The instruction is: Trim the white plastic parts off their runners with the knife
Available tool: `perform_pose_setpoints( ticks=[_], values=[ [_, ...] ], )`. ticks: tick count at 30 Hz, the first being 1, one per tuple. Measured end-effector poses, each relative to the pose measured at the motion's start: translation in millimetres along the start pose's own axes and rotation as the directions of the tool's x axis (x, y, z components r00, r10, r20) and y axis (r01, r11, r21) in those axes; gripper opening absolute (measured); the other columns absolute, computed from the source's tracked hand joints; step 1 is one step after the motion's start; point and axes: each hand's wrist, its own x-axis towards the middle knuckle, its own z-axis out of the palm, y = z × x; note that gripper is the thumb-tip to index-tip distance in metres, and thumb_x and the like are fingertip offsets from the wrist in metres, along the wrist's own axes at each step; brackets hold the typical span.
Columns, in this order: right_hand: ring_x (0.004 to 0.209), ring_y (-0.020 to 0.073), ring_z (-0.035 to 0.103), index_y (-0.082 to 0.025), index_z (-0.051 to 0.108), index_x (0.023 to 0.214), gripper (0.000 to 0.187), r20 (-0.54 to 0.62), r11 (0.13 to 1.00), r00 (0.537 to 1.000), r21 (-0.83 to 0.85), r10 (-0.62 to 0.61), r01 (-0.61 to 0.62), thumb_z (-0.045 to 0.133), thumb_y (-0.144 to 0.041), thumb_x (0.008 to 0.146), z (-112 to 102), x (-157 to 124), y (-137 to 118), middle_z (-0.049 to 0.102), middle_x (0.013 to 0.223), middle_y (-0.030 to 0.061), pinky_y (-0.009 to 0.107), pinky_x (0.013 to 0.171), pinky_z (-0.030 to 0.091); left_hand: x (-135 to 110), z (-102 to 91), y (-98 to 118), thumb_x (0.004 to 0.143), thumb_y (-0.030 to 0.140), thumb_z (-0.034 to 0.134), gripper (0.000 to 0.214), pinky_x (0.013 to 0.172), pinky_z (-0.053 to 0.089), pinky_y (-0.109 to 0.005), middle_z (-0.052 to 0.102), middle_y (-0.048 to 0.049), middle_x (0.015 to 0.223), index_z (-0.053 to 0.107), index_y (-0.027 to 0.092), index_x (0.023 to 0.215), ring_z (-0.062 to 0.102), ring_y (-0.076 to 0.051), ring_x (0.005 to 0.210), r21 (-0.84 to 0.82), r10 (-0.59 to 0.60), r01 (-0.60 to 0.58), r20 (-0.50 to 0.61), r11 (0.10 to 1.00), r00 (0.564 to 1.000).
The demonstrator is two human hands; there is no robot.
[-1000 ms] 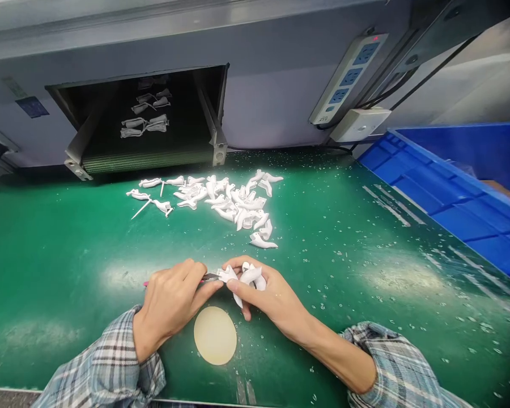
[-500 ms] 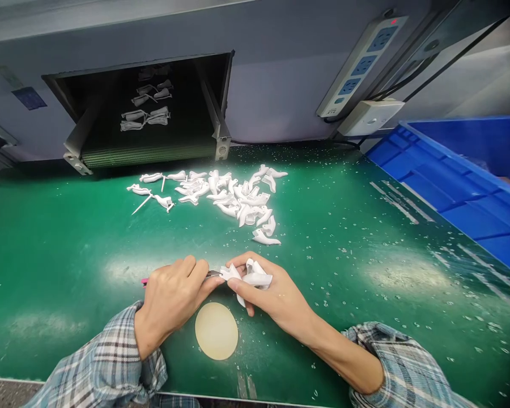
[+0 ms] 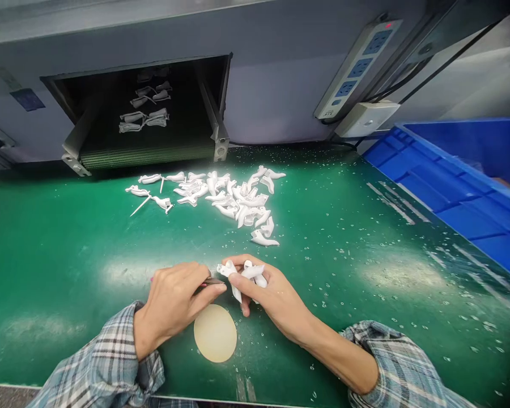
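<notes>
My left hand (image 3: 174, 297) is closed round a small knife (image 3: 212, 280) with a metal blade; a bit of its pink handle shows behind the knuckles. The blade lies close to the thumb, just left of the white plastic parts. In my right hand (image 3: 267, 292) are a few curved white plastic parts (image 3: 254, 272), one of them pinched between thumb and fingers and pointing toward the left hand. Below the hands, a round pale yellow disc (image 3: 215, 334) lies flat on the green table (image 3: 89, 243).
A loose pile of white plastic parts (image 3: 246, 204) lies beyond my hands. Behind it, a conveyor belt (image 3: 153, 150) with more parts comes out of a machine opening. A blue crate (image 3: 454, 187) stands at the right, near a power strip (image 3: 359, 68). Small white scraps dot the table.
The knife blade has drawn back from the white part it was touching, and a small gap now separates them. The parts in my right hand have turned slightly.
</notes>
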Motion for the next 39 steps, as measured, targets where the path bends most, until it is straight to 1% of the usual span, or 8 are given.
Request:
perform_pose_setpoints(
  ticks=[3, 6, 11, 16, 22, 27, 34, 39],
  values=[
    [0.058, 0.0107, 0.048, -0.021, 0.069, 0.106, 0.040, 0.035, 0.976, 0.997, 0.209, 0.062, -0.068, 0.076, -0.053, 0.084, 2, 2, 1, 0.054, 0.074, -0.0020, 0.020, 0.044, 0.043, 0, 3.0, 0, 0.107, 0.042, 0.040, 0.033, 0.063, 0.040, -0.028, 0.068, -0.0016, 0.079, 0.060, 0.020, 0.094, 0.059, -0.015, 0.068, -0.180, -0.077, 0.078, 0.010, 0.981, 0.997],
    [0.065, 0.0118, 0.047, -0.020, 0.071, 0.102, 0.036, 0.055, 0.936, 0.995, 0.336, 0.089, -0.102, 0.078, -0.050, 0.084, 3, 3, 2, 0.055, 0.076, 0.0004, 0.017, 0.045, 0.042, 1, 5.0, 2, 0.109, 0.030, 0.031, 0.033, 0.073, 0.043, -0.031, 0.067, -0.0044, 0.091, 0.062, 0.020, 0.106, 0.056, -0.018, 0.078, -0.228, -0.076, 0.076, 0.012, 0.971, 0.997],
    [0.067, 0.0119, 0.049, -0.020, 0.072, 0.099, 0.029, 0.052, 0.907, 0.995, 0.410, 0.080, -0.094, 0.077, -0.046, 0.086, 0, 4, 4, 0.056, 0.077, 0.0008, 0.018, 0.050, 0.045, 1, 4.5, 7, 0.107, 0.029, 0.044, 0.023, 0.072, 0.045, -0.030, 0.062, -0.0040, 0.093, 0.063, 0.021, 0.117, 0.057, -0.017, 0.081, -0.264, -0.085, 0.090, 0.033, 0.960, 0.996],
    [0.069, 0.0125, 0.050, -0.024, 0.073, 0.106, 0.031, 0.010, 0.899, 0.996, 0.431, 0.085, -0.081, 0.079, -0.045, 0.085, -2, 4, 5, 0.058, 0.079, 0.0003, 0.019, 0.050, 0.045, 0, 3.7, 10, 0.108, 0.029, 0.039, 0.031, 0.072, 0.047, -0.031, 0.058, -0.0051, 0.093, 0.059, 0.020, 0.129, 0.058, -0.018, 0.083, -0.223, -0.069, 0.078, 0.045, 0.972, 0.997],
    [0.068, 0.0116, 0.048, -0.024, 0.073, 0.114, 0.040, -0.015, 0.900, 0.994, 0.426, 0.111, -0.094, 0.083, -0.045, 0.081, -2, 4, 6, 0.058, 0.080, -0.0002, 0.018, 0.049, 0.046, -1, 4.3, 10, 0.108, 0.030, 0.040, 0.030, 0.069, 0.047, -0.029, 0.057, -0.0041, 0.096, 0.060, 0.023, 0.129, 0.059, -0.016, 0.080, -0.267, -0.078, 0.093, 0.067, 0.959, 0.995],
    [0.069, 0.0112, 0.048, -0.023, 0.073, 0.116, 0.039, -0.007, 0.908, 0.996, 0.410, 0.094, -0.083, 0.081, -0.044, 0.084, -2, 4, 7, 0.057, 0.080, 0.0000, 0.018, 0.050, 0.048, -1, 4.5, 10, 0.108, 0.032, 0.039, 0.031, 0.067, 0.048, -0.028, 0.056, -0.0033, 0.093, 0.061, 0.023, 0.129, 0.058, -0.015, 0.076, -0.286, -0.085, 0.110, 0.100, 0.952, 0.991],
    [0.070, 0.0110, 0.049, -0.020, 0.075, 0.101, 0.032, 0.006, 0.907, 0.995, 0.411, 0.095, -0.089, 0.081, -0.046, 0.083, 1, 2, 5, 0.058, 0.080, 0.0005, 0.018, 0.051, 0.052, 0, 1.2, 10, 0.108, 0.033, 0.040, 0.029, 0.068, 0.049, -0.028, 0.056, -0.0017, 0.093, 0.062, 0.027, 0.125, 0.059, -0.014, 0.075, -0.307, -0.121, 0.160, 0.143, 0.938, 0.982],
    [0.081, 0.0155, 0.056, -0.022, 0.073, 0.110, 0.043, -0.066, 0.890, 0.982, 0.437, 0.176, -0.130, 0.085, -0.048, 0.078, 5, 1, 9, 0.062, 0.085, 0.0021, 0.021, 0.053, 0.057, -2, 10.7, 7, 0.107, 0.031, 0.044, 0.026, 0.064, 0.046, -0.027, 0.060, -0.0033, 0.095, 0.063, 0.023, 0.121, 0.059, -0.014, 0.075, -0.169, -0.104, 0.099, -0.017, 0.981, 0.994]
  ],
)
